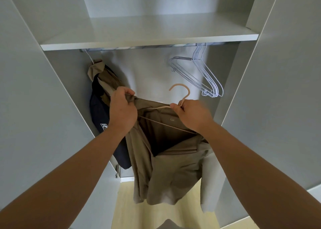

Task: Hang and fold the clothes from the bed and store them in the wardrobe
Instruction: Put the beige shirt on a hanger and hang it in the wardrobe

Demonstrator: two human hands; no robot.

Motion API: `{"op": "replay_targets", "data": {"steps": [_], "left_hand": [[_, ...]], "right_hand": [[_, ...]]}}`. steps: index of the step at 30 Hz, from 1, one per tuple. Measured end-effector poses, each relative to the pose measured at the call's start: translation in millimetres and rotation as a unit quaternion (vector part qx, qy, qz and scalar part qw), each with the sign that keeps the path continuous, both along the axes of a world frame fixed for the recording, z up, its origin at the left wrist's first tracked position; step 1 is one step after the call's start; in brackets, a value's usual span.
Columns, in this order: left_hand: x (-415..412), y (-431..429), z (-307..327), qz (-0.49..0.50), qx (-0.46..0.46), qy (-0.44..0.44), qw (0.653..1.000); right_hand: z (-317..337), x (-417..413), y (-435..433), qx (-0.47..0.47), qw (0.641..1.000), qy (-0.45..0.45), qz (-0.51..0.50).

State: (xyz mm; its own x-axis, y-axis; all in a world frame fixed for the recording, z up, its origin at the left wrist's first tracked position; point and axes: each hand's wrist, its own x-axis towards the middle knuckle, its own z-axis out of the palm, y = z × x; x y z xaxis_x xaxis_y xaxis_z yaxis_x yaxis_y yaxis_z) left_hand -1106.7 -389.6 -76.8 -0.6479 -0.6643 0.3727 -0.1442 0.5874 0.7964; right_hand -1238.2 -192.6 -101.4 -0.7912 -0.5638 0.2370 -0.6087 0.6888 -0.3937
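The person stands square to the open wardrobe (278,72), both arms reaching in. The left hand (121,112) has its fingers curled tight round a bunch of the khaki shirt (165,168) near the shoulder. The right hand (192,114) pinches the peach hanger (178,84) just under its hook, and the shirt droops from the two hands towards six o'clock, clear of the floor.

Some hanging looks done: at ten o'clock from the hands, the hung clothes (99,110), khaki and dark navy, are on the rail (139,47). I'd say this shirt is midway, being worked onto its hanger and not yet on the rail. The bed is out of sight, so what remains there, and the folding, I cannot judge.

For room, the rail is bare between the hung clothes and the spare wire hangers (208,79) at one o'clock. The shelf (147,42) sits close above the rail, so the hook must come in under its front edge. The doors flare wide at nine and three o'clock.
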Motion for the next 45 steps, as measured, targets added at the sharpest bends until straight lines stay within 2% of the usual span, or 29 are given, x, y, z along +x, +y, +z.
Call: {"op": "replay_targets", "data": {"steps": [4,10,12,15,17,20,22,25,28,32,34,37,39,45], "left_hand": [[2.7,1.9,-1.2,-0.025,0.022,-0.016,0.999],[1.0,3.3,-11.6,-0.108,0.03,-0.177,0.978],[1.7,3.3,-12.8,-0.11,-0.036,-0.201,0.973],[4.6,6.0,-11.1,-0.073,-0.243,-0.192,0.948],[2.1,9.3,-10.6,-0.088,-0.326,-0.176,0.925],[-7.9,15.8,-12.3,-0.193,-0.34,-0.226,0.892],[-13.5,19.9,-16.0,-0.227,-0.331,-0.271,0.875],[-19.3,24.9,-19.2,-0.227,-0.303,-0.268,0.886],[-23.2,27.5,-17.0,-0.219,-0.274,-0.225,0.909],[-28.6,21.3,-15.4,-0.183,-0.245,-0.208,0.929],[-30.1,16.7,-14.4,-0.175,-0.234,-0.208,0.933],[-30.0,13.4,-13.2,-0.17,-0.231,-0.203,0.936],[-29.2,13.3,-14.0,-0.163,-0.238,-0.19,0.938],[-25.8,20.6,-13.2,-0.165,-0.272,-0.157,0.935]], "right_hand": [[-0.8,1.3,0.7,-0.008,1.0,0.008,-0.021],[-0.7,6.7,2.1,-0.077,0.996,-0.038,-0.01],[-1.0,8.2,5.9,-0.09,0.995,-0.053,0.002],[-1.4,11.7,11.7,-0.094,0.993,-0.069,0.009],[0.3,14.8,13.9,-0.094,0.993,-0.063,0.021],[6.3,19.0,14.5,-0.094,0.994,-0.037,0.049],[10.8,21.2,14.6,-0.091,0.994,-0.025,0.062],[18.0,19.5,18.2,-0.092,0.993,-0.049,0.061],[19.9,15.0,25.4,-0.174,0.983,-0.05,0.033],[6.0,10.5,40.6,-0.288,0.945,0.07,-0.141],[-1.1,9.0,48.5,-0.319,0.928,0.033,-0.19],[-13.4,8.4,52.8,-0.293,0.928,-0.069,-0.218],[-20.1,12.8,48.4,-0.248,0.94,-0.122,-0.2],[-22.2,20.2,23.6,-0.182,0.956,-0.188,-0.133]]}}
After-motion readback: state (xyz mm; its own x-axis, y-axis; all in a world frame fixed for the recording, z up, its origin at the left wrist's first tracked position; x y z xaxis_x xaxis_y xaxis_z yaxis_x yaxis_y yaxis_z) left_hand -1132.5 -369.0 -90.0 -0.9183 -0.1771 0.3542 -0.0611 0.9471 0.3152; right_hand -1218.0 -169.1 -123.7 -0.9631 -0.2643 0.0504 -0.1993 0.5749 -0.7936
